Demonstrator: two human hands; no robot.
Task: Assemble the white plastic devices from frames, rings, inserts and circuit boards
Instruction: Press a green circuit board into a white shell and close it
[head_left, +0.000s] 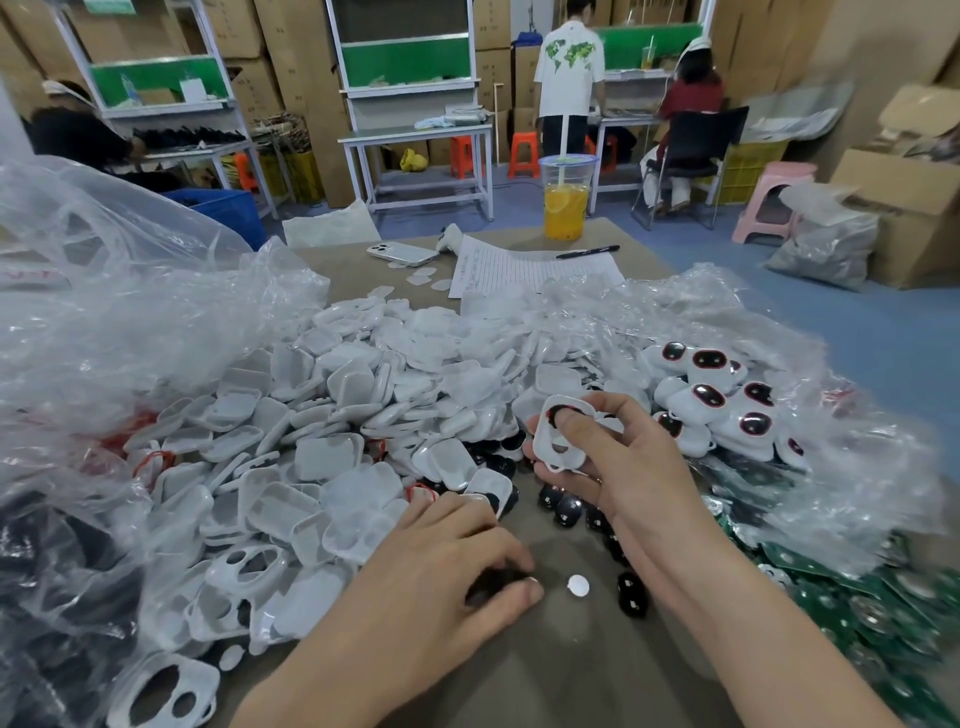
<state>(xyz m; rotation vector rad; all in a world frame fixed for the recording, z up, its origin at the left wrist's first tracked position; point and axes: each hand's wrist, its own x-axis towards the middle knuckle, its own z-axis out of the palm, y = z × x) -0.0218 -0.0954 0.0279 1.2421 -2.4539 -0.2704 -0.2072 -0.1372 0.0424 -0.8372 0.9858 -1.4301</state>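
Beyond the white disc, the right hand clamps the white frame, long axis pointing away from the person, thumb pressing its dark insert; left of the disc, the nearer left hand pinches a blurred black piece in curled fingers.

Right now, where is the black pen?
In the head view, the black pen lies far back, right of centre, at the lined paper's far edge, close to the cup of orange drink.
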